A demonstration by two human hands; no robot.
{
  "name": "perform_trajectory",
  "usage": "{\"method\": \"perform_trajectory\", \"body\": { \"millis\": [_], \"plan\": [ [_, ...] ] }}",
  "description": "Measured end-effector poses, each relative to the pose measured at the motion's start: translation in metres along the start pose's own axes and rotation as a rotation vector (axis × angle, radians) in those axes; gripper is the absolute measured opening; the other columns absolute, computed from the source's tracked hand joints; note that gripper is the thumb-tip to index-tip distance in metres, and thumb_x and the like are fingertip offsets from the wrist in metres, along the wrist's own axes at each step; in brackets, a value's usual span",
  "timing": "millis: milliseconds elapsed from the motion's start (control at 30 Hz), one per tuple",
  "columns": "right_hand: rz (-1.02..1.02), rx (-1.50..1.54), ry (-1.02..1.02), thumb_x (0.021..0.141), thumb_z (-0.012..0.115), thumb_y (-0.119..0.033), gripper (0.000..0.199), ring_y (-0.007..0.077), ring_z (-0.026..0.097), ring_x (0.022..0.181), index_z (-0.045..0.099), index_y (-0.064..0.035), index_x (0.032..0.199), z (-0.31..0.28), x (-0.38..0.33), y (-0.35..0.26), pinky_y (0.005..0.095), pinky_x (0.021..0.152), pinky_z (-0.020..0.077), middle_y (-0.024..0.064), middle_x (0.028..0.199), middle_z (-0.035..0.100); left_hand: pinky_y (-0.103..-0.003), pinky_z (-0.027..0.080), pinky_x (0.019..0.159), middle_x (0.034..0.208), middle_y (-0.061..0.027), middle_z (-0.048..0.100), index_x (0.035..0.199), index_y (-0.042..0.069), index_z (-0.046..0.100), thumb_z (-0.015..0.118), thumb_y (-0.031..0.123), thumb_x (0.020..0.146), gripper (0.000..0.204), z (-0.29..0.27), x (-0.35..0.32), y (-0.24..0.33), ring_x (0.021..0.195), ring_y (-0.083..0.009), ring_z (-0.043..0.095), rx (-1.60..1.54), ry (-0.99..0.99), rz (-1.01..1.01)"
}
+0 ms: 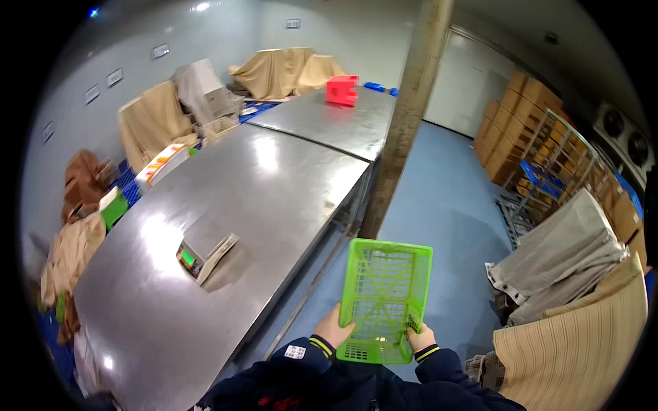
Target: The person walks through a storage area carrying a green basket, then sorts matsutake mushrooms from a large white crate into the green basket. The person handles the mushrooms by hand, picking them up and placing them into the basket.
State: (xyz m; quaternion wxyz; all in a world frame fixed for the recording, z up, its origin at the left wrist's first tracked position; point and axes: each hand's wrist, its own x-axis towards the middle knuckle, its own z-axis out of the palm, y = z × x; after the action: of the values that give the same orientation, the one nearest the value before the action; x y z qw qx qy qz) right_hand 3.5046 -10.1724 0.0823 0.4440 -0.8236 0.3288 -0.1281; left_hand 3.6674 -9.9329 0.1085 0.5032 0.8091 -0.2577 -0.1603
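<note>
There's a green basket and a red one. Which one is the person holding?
The green plastic basket, gripped at its near end by the left hand and right hand. The red basket sits untouched on the far steel table.

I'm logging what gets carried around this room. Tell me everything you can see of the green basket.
The green basket is a shallow rectangular tray of bright plastic with a lattice floor and slotted walls. It looks empty. It is held in the air beside the steel table, above the blue floor, tilted away from the person. The left hand and right hand grip its near corners.
</note>
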Motion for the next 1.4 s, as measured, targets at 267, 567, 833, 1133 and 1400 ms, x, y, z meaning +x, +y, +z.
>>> {"method": "perform_trajectory", "body": {
  "millis": [267,567,833,1133,1400],
  "plan": [
    [-0.113,-0.121,0.021,0.083,0.058,-0.021,0.032,0.038,0.061,0.091,0.061,-0.0109,0.113,-0.053,0.179,0.062,0.0423,0.077,0.05,0.02,0.094,0.065,-0.036,0.047,0.085,0.109,-0.0165,0.063,0.117,0.002,0.055,0.066,0.027,0.08,0.046,0.104,0.207,-0.025,0.102,-0.029,0.06,-0.114,-0.273,-0.115],
    [-0.056,-0.133,-0.282,0.085,0.057,-0.022,0.03,0.0375,0.062,0.088,0.059,-0.0112,0.112,-0.169,0.425,0.048,0.0415,0.075,0.0492,0.0195,0.092,0.065,-0.037,0.048,0.082,0.105,-0.0173,0.063,0.117,0.002,0.053,0.066,0.019,0.078,0.044,0.173,0.428,0.058,0.098,-0.0307,0.061,-0.117,-0.328,0.039],
    [-0.193,-0.173,0.032,0.082,0.058,-0.017,0.029,0.0384,0.061,0.081,0.059,-0.0101,0.111,-0.208,0.62,0.084,0.0418,0.069,0.0498,0.0193,0.087,0.064,-0.041,0.048,0.079,0.109,-0.0186,0.06,0.116,0.003,0.052,0.06,0.011,0.079,0.039,0.279,0.656,0.051,0.097,-0.0331,0.059,-0.031,-0.153,0.276],
    [-0.154,-0.177,0.26,0.08,0.061,-0.014,0.022,0.0358,0.063,0.078,0.063,-0.0097,0.102,-0.284,0.756,0.133,0.0409,0.068,0.0512,0.0164,0.085,0.065,-0.036,0.045,0.09,0.124,-0.0204,0.052,0.133,0.004,0.039,0.066,0.018,0.079,0.062,0.358,0.838,0.136,0.111,-0.0326,0.054,0.109,-0.321,0.388],
    [-0.484,-0.156,-0.003,0.077,0.063,-0.008,0.056,0.0316,0.063,0.091,0.048,-0.0087,0.131,-0.359,0.964,0.166,0.0364,0.077,0.0514,0.0149,0.108,0.063,-0.037,0.048,0.075,0.106,-0.0156,0.061,0.118,0.002,0.052,0.061,0.015,0.08,0.042,0.445,0.94,0.119,0.091,-0.0294,0.059,0.121,-0.035,0.243]
  ]
}}
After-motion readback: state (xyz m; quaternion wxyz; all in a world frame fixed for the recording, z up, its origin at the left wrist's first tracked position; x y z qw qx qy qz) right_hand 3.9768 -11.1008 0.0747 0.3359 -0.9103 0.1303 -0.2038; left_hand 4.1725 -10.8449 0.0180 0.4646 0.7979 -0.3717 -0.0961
